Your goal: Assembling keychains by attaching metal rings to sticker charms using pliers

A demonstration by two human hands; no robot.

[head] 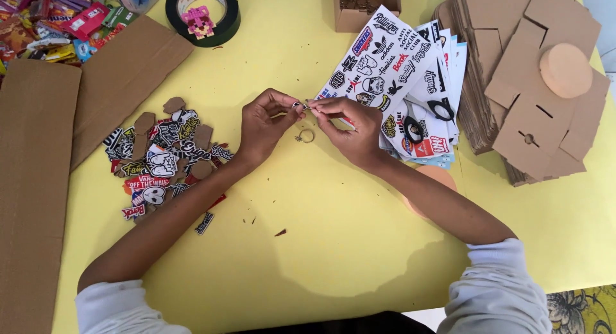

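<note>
Head view, looking straight down on a yellow table (333,244), and both hands meet in the middle of it. The left hand (263,125) and the right hand (350,128) are pinched tight, fingertip to fingertip, on a small metal keyring piece (304,105) held just above the tabletop. It's tiny and half hidden by the fingers, so its exact shape can't be made out. What shows of it runs side to side between the two hands, long axis roughly level with the table edge, one end toward each thumb. There's a flash of red under the right hand's fingers, but I can't tell what it is.

Just below the hands a loose ring (305,136) lies flat on the table, apart from the held piece and touching neither hand.

How far along? By my reading, early to middle. A heap of cut-out stickers (160,161) and small cardboard shapes sits near the left forearm, finished with the cutting at least. To the right, uncut sticker sheets (398,58) fan out with scissors (427,112) lying on them, and beyond those a tall stack of cardboard blanks (526,84) waits. A tape roll (203,13) sits at the top. Plenty looks left to do.
</note>
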